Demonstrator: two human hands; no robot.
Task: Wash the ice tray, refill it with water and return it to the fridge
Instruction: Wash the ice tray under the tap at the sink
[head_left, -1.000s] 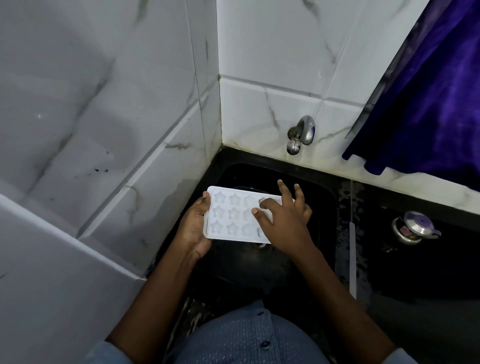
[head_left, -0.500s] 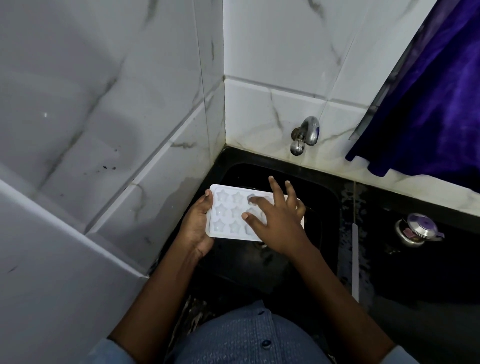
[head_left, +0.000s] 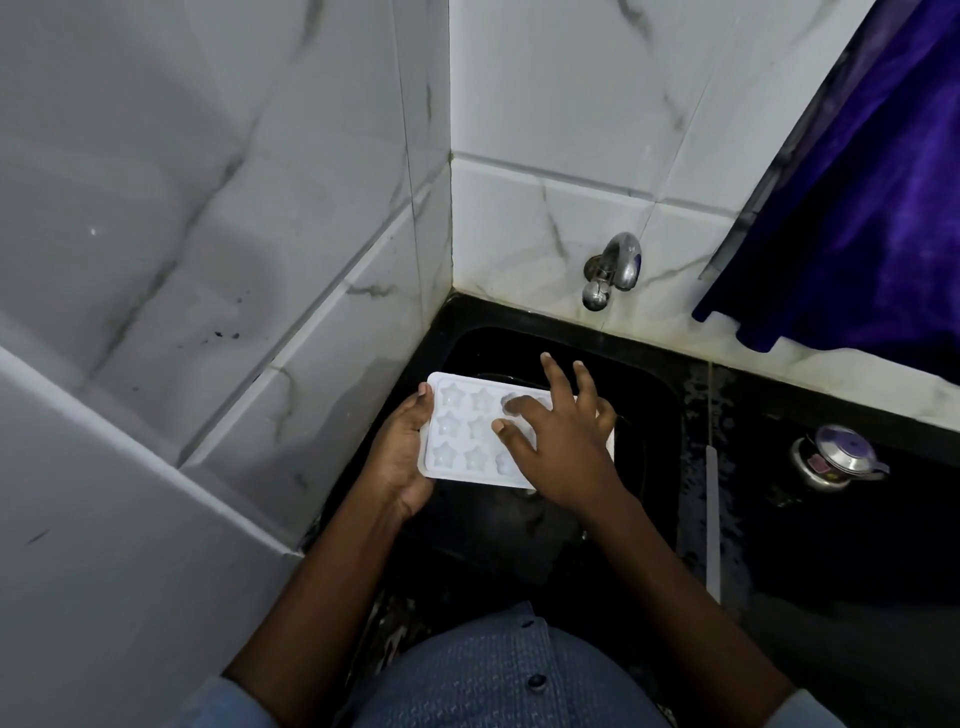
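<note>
The star-moulded ice tray (head_left: 457, 431) is held level over the black sink (head_left: 649, 415), its left end gripped by the left hand (head_left: 400, 457). The right hand (head_left: 561, 447) is laid on top with fingers spread and loose, grasping nothing, one fingertip pressed into a cell. Each star's points are best rubbed in turn while the tray is kept steady. No water is seen running from the tap (head_left: 613, 267) beyond the right hand, so rinsing is probably still needed.
</note>
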